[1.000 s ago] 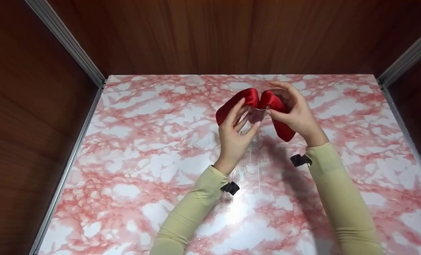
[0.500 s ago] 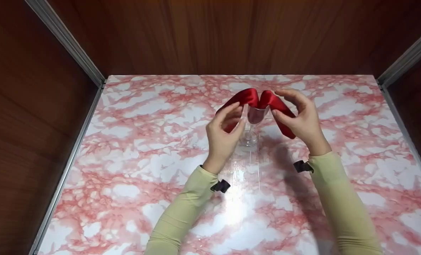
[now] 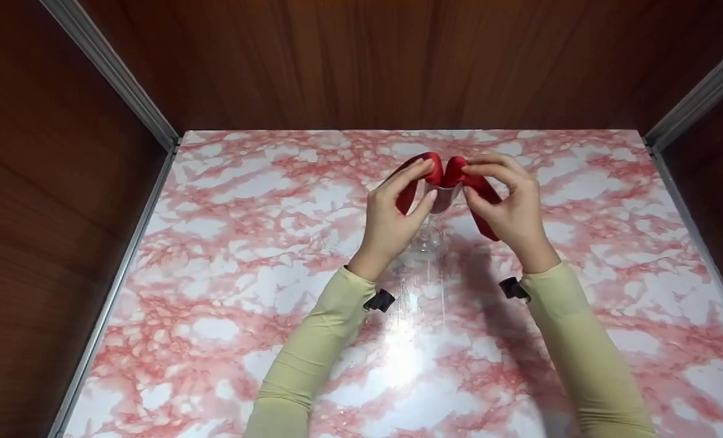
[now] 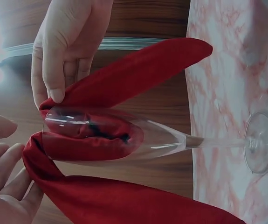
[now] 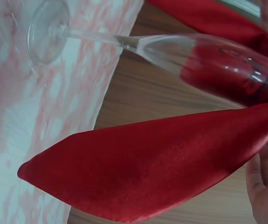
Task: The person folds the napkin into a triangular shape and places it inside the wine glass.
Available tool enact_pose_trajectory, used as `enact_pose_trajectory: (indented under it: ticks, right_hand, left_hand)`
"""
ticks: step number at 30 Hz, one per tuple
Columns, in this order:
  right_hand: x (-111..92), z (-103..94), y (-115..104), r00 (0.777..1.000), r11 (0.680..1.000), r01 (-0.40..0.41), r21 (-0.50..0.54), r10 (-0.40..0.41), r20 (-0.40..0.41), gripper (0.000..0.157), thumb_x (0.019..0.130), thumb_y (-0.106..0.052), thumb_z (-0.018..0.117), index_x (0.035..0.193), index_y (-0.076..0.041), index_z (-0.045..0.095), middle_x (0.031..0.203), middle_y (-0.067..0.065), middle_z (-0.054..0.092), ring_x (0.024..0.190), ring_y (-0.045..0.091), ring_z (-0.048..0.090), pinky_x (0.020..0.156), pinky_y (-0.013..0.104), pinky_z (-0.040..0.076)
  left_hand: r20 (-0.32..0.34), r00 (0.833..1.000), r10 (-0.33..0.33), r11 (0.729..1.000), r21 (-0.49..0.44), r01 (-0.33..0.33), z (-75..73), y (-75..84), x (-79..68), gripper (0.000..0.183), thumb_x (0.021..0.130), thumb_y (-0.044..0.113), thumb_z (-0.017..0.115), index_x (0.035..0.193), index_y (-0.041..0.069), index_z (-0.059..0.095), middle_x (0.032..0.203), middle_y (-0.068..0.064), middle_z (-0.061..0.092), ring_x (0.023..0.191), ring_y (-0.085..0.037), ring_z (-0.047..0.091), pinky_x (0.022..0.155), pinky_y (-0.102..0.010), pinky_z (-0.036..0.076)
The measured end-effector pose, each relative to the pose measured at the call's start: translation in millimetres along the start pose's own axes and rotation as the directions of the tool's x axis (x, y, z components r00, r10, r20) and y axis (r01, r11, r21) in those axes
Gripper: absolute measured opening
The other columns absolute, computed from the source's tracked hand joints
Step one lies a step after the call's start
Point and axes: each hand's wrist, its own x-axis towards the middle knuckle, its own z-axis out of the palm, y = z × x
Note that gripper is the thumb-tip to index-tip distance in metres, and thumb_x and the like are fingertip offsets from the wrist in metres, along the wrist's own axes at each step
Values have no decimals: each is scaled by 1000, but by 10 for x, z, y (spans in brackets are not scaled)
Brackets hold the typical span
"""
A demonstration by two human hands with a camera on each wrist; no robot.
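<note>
A red satin cloth napkin (image 4: 143, 70) is tucked into the bowl of a clear champagne flute (image 4: 164, 140). Its two ends fold over the rim and droop outward on either side, forming wing shapes. The flute stands upright on its round foot (image 3: 425, 240). On the left, my left hand (image 3: 392, 216) touches the napkin's fold at the rim with its fingertips, its thumb apart from the cloth in the left wrist view. My right hand (image 3: 510, 198) pinches the other fold beside the rim between thumb and fingers. The right wrist view shows the right wing (image 5: 147, 168) hanging broad and smooth.
The table (image 3: 215, 274) has a red and white marbled surface. Dark wood panels (image 3: 361, 67) with metal edge strips enclose its back and sides. A bright reflection lies in front of the flute.
My left hand came away from the flute's bowl, then rose to the left fold. My right hand drew back slightly, then closed on the right fold. The flute stayed in place.
</note>
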Motion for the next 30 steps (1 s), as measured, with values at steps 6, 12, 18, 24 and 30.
enact_pose_trajectory:
  ticks: [6,12,18,24,30]
  right_hand:
    - [-11,19,17,999,1000,-5,-14,5,-39,19,77,13,69,95,7,72,99,18,67,93,23,62,88,25,46]
    - [-53,39,64,998,998,-48,42,50,-47,17,79,13,67,95,9,71,100,20,66,92,24,63,86,28,50]
    - [-86,63,104,994,987,-73,141,84,-68,18,79,15,66,96,11,69,102,23,64,97,27,61,88,33,50]
    - [-117,75,71,994,994,-57,90,65,-90,19,79,14,67,98,11,69,104,22,65,99,27,60,89,31,49]
    - [-206,85,161,991,996,54,-67,-61,-117,28,79,15,65,105,5,69,110,16,65,103,24,60,93,30,45]
  left_hand:
    - [4,1000,-16,1000,-3,16,5,-11,-14,38,81,-10,69,118,-12,60,111,-23,65,107,-30,62,98,-28,42]
    - [5,999,-48,999,-11,48,-1,-28,-28,39,82,-8,68,120,-11,59,112,-20,66,109,-25,61,98,-29,42]
    - [-3,998,-58,998,-15,58,-3,-81,-46,41,81,-8,69,121,-11,58,113,-19,66,110,-25,60,99,-30,42]
    - [-7,998,-57,998,-20,57,22,-295,-83,44,80,-5,72,122,-6,59,114,-16,66,112,-20,59,99,-29,42]
    - [21,1000,-5,997,71,4,19,-472,-149,45,82,5,74,125,2,61,123,-8,63,118,-11,54,101,-27,40]
